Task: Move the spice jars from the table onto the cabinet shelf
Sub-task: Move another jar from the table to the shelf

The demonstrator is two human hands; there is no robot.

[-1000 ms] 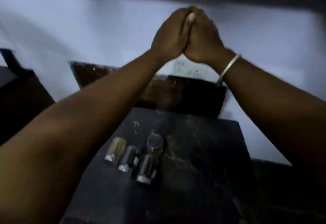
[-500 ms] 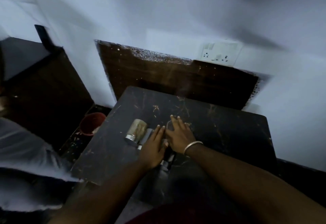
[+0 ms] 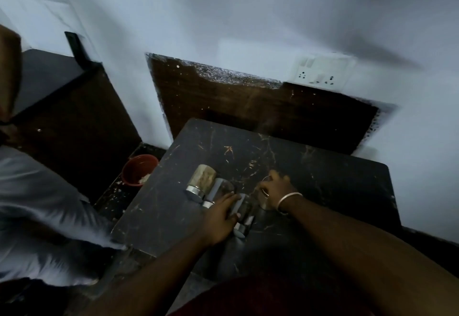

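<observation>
Left hand (image 3: pixel 221 216) is curled around one lying spice jar (image 3: pixel 244 212), and the right hand (image 3: pixel 274 189) is closed on the upright jar (image 3: pixel 263 197). So nothing's shelved yet: all four jars, including the two lying ones (image 3: pixel 202 181), are on the worktop (image 3: pixel 323 179).

Four spice jars (image 3: pixel 201 183) sit on one dark table (image 3: pixel 323 179), two hands (image 3: pixel 221 218) reach among them, and one red bucket (image 3: pixel 139 169) and one wall socket plate (image 3: pixel 323 73) show nearby.
</observation>
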